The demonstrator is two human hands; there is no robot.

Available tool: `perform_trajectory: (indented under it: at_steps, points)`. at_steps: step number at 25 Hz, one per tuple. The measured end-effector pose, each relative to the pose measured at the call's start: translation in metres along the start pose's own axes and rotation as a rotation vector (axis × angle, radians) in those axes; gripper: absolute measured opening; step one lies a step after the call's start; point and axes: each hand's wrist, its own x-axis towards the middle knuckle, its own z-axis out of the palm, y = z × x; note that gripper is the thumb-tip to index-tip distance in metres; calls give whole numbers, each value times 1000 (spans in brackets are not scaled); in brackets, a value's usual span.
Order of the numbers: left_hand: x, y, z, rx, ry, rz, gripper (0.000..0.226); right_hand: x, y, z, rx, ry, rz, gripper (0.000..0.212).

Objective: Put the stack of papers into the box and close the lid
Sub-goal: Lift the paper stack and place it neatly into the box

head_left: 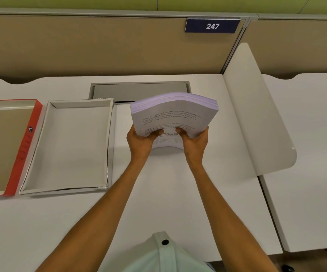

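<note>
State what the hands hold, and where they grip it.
Both hands, left and right, hold the paper stack by its near edge.

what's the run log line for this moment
phase: carry | left hand + right hand: holding papers | box: open, empty | lid: off

The stack of papers [175, 112] is white with a faint lilac cast, its top sheet carrying lines of black print. The box [68, 146] is pale grey-white inside. The lid [24, 146] has a red-orange wall with a small dark emblem and a tan inner face. The worktop [178, 193] is plain white. The partition [99, 46] is beige; its sign [212, 26] is navy with white numerals.
</note>
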Motion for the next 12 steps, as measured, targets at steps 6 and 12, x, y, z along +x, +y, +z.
perform_trajectory:
  at_steps: [6,12]
  points:
    - [4,-1,-2,46,-20,-18,69,0,-3,-1,-60,-15,0,73]
    - [2,3,-4,83,-10,-43,63,-1,-9,1,-85,-6,19,65]
